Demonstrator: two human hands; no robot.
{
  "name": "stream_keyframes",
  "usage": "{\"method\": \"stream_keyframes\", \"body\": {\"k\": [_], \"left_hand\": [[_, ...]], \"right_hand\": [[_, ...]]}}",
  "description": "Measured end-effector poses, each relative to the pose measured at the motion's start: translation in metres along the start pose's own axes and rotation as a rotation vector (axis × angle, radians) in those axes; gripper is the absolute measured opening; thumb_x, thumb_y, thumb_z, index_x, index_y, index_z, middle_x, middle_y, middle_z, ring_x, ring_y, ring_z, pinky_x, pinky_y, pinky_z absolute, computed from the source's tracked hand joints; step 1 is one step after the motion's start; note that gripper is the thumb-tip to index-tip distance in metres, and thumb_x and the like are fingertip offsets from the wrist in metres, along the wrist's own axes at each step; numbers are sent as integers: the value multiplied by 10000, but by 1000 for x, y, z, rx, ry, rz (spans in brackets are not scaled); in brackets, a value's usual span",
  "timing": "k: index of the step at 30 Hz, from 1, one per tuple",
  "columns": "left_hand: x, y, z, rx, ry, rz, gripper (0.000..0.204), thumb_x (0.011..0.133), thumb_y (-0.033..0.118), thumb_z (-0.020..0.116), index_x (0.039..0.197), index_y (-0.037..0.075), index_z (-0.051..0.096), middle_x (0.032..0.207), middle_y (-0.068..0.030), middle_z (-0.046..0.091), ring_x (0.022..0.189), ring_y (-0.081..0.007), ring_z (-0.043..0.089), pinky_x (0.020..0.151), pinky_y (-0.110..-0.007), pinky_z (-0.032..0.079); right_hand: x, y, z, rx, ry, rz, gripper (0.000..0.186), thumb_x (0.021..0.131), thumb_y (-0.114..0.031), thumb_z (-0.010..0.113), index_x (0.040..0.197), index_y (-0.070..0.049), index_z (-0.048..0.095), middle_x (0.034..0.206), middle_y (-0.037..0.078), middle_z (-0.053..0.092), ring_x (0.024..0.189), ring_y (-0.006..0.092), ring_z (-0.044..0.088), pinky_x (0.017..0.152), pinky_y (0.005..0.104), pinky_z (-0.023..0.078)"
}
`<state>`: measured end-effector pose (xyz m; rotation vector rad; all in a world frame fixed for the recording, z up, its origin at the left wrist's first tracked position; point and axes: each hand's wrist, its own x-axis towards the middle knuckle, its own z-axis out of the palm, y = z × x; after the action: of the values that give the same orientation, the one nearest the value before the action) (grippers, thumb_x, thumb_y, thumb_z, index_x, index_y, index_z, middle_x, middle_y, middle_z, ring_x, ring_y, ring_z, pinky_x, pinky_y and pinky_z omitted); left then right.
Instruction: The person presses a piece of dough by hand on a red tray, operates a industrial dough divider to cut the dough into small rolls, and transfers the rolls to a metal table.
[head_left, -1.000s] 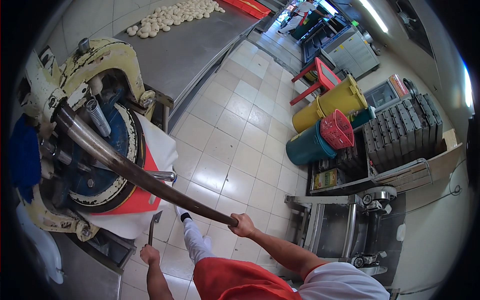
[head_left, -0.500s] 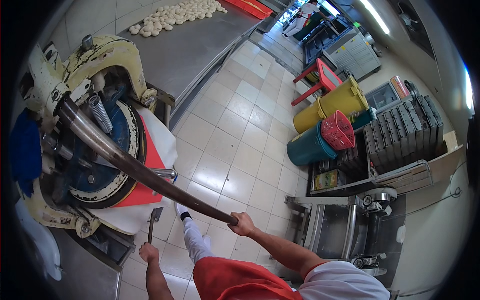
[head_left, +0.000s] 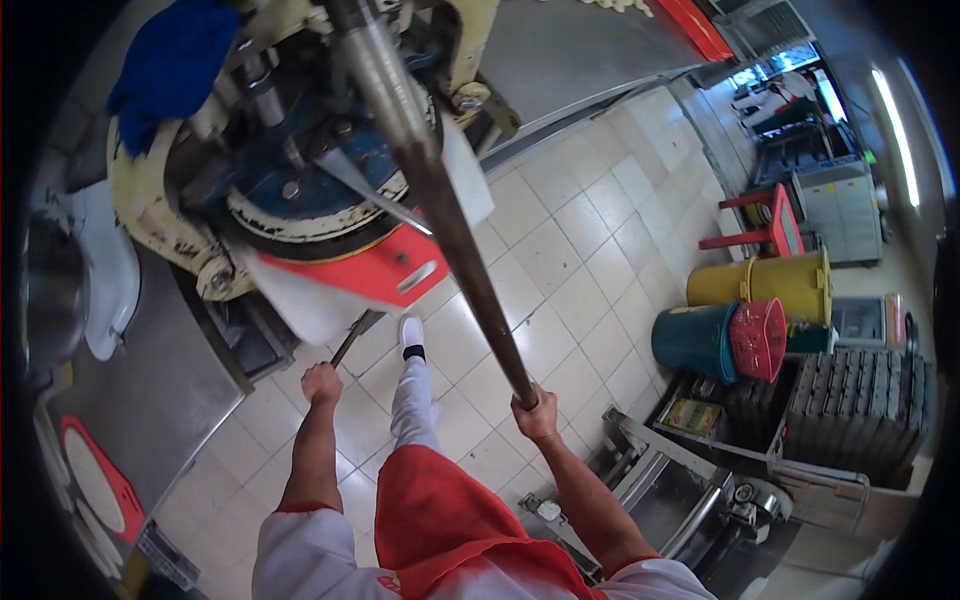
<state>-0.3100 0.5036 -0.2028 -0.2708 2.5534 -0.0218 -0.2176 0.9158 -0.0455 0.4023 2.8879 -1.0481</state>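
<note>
My right hand (head_left: 537, 412) is wrapped round the lower end of a long dark metal lever (head_left: 455, 230). This lever rises to a dough-dividing press (head_left: 290, 190) with chipped cream paint and a round blue head. My left hand (head_left: 321, 383) is closed on a short dark bar (head_left: 348, 340), whose far end lies beside the press's lower edge. A red plate (head_left: 370, 270) with a slotted grip sits under the round head, over a whitish base (head_left: 300, 310). Draped at the press's upper left is a blue cloth (head_left: 175, 75).
Left stands a metal table (head_left: 185, 350) with another red-edged plate (head_left: 105, 480). Pale dough pieces (head_left: 625, 5) lie on the far steel table (head_left: 570, 45). Along the right are yellow bins (head_left: 790, 290), a teal bin (head_left: 690, 340), a red basket (head_left: 757, 340), stacked trays (head_left: 850, 400) and a roller machine (head_left: 680, 500).
My view has turned left, so the press sits farther right and higher in the picture. The lever now looks steeper. Both hands keep their grips.
</note>
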Motion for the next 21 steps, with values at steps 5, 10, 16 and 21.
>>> {"method": "stream_keyframes", "body": {"k": [5,10,16,21], "left_hand": [[-4,10,-1,-15,-33,-34,115,799,128,629,863,103,720,938,-113,715,905,-273,700,780,-360,565],[-7,20,-5,4,-27,-13,127,794,121,633,877,96,725,949,-115,716,905,-272,702,777,-356,566],[-6,20,-6,-9,-31,-3,122,789,116,639,869,97,728,945,-120,716,921,-280,697,786,-359,564],[-6,2,11,-46,52,25,127,797,130,627,858,96,733,945,-124,716,917,-276,699,794,-370,563]], "right_hand": [[5,2,-6,-9,-43,33,128,738,-106,657,767,-8,581,651,203,587,605,415,590,582,412,481],[6,7,-12,-10,-24,17,131,745,-114,653,776,-6,585,638,204,577,574,399,577,577,414,474],[5,-5,-18,4,-39,69,194,737,-156,667,695,-13,543,588,203,557,558,407,569,556,431,470],[-21,-31,-55,-6,-59,76,198,743,-157,675,684,-7,561,562,197,548,514,373,573,537,411,472]]}}
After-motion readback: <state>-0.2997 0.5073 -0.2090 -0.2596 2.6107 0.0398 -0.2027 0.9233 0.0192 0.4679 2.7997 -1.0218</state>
